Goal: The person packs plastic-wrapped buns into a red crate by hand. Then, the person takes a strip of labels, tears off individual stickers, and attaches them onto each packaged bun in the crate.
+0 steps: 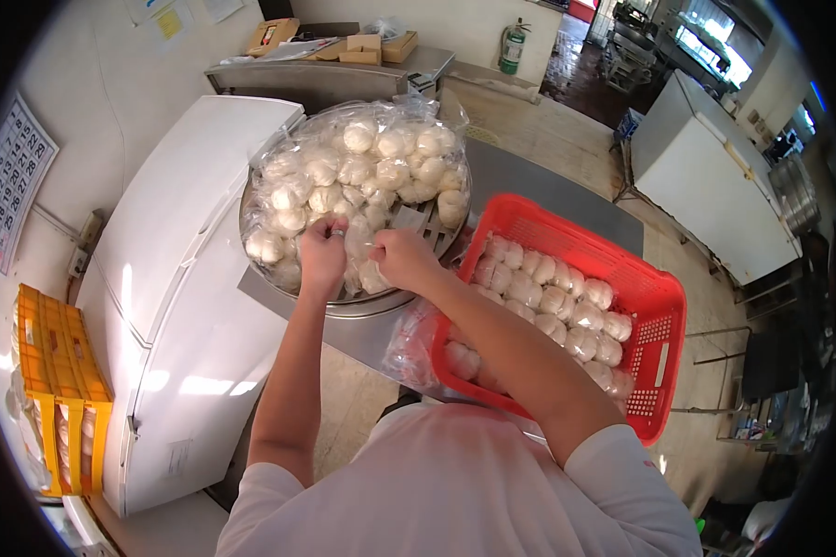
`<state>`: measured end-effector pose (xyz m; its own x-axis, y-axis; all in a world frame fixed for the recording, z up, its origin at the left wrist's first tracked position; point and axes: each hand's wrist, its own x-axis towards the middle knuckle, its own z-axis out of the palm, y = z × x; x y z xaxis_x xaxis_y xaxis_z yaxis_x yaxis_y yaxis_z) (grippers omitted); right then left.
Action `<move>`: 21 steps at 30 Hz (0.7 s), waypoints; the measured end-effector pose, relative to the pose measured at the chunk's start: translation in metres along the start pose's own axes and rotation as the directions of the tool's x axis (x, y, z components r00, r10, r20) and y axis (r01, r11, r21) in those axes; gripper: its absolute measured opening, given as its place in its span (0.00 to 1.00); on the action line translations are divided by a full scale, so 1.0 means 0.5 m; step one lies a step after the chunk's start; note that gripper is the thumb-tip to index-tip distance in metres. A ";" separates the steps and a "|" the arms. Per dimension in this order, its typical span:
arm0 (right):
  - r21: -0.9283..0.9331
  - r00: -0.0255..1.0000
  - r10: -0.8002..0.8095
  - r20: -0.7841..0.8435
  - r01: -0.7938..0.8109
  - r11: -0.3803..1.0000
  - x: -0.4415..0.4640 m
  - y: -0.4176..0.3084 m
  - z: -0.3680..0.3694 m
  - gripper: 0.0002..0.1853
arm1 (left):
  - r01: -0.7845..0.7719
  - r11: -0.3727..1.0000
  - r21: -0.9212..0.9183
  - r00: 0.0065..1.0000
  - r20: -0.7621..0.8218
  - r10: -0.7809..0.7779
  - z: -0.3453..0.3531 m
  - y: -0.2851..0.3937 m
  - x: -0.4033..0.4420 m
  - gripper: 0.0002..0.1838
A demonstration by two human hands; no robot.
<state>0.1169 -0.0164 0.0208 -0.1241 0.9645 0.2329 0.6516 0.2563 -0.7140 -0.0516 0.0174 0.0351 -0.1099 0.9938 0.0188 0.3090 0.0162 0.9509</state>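
White steamed buns [358, 169] fill a large round metal tray [372, 306], many of them under or inside clear plastic. At the tray's near side, my left hand [323, 258] is closed in a pinch on the gathered top of a clear plastic bag [355, 243]. My right hand [405, 259] is closed just to the right of it, gripping another part of the same bag. Buns show below and between the hands. Some bare slats of the tray are visible to the right, by a pale flat piece [411, 219]. My fingertips are partly hidden.
A red plastic basket [659, 343] holds bagged buns in rows, right of the tray on a metal table [567, 200]. Crumpled plastic [411, 345] lies between them. A white chest freezer [195, 223] stands left; yellow crates [60, 348] sit beyond it. Cardboard boxes [362, 48] lie behind.
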 end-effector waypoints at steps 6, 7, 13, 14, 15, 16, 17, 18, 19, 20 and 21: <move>0.123 0.995 -0.080 -0.066 0.088 0.988 -0.007 0.027 0.044 0.09 | 0.152 0.983 -0.105 0.988 -0.013 -0.155 -0.039 -0.065 -0.022 0.20; 0.150 0.990 -0.095 -0.100 0.109 0.983 -0.007 0.028 0.044 0.09 | 0.138 0.979 -0.150 0.990 -0.002 -0.140 -0.046 -0.079 -0.017 0.22; 0.420 0.982 0.062 -0.179 0.019 0.907 -0.024 -0.065 -0.087 0.10 | -0.072 0.816 -0.574 0.945 0.223 0.240 -0.060 -0.045 -0.063 0.39; 0.459 0.978 0.040 -0.203 0.059 0.886 -0.032 -0.074 -0.097 0.10 | -0.138 0.838 -0.527 0.873 0.335 0.354 -0.048 -0.016 -0.086 0.41; 0.497 0.973 0.020 -0.228 0.099 0.862 -0.045 -0.082 -0.103 0.10 | -0.061 0.828 -0.558 0.877 0.366 0.311 -0.029 0.011 -0.110 0.43; 0.531 0.966 -0.001 -0.259 0.143 0.835 -0.055 -0.087 -0.111 0.10 | -0.036 0.869 -0.493 0.862 0.425 0.277 -0.012 0.043 -0.128 0.41; 0.576 0.970 0.017 -0.243 0.131 0.807 -0.067 -0.087 -0.123 0.09 | -0.014 0.905 -0.425 0.842 0.483 0.240 0.005 0.076 -0.144 0.40; 0.618 0.973 0.035 -0.230 0.118 0.777 -0.082 -0.083 -0.139 0.08 | 0.004 0.936 -0.353 0.818 0.540 0.200 0.016 0.106 -0.158 0.40; 0.657 0.975 0.052 -0.218 0.107 0.746 -0.095 -0.092 -0.165 0.08 | 0.004 0.934 -0.356 0.798 0.564 0.212 0.024 0.136 -0.169 0.37; 0.708 0.978 0.167 -0.128 -0.028 0.705 -0.114 -0.103 -0.197 0.06 | 0.007 0.933 -0.361 0.776 0.590 0.223 0.033 0.164 -0.181 0.35; 0.748 0.959 0.281 -0.032 -0.164 0.643 -0.137 -0.144 -0.246 0.06 | 0.014 0.932 -0.363 0.750 0.620 0.230 0.045 0.184 -0.195 0.34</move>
<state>0.1708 -0.1084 0.1375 0.0877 0.9952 0.0439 -0.1200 0.0543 -0.9913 0.0085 -0.0756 0.1137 0.5741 0.8177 0.0414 -0.0567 -0.0108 0.9983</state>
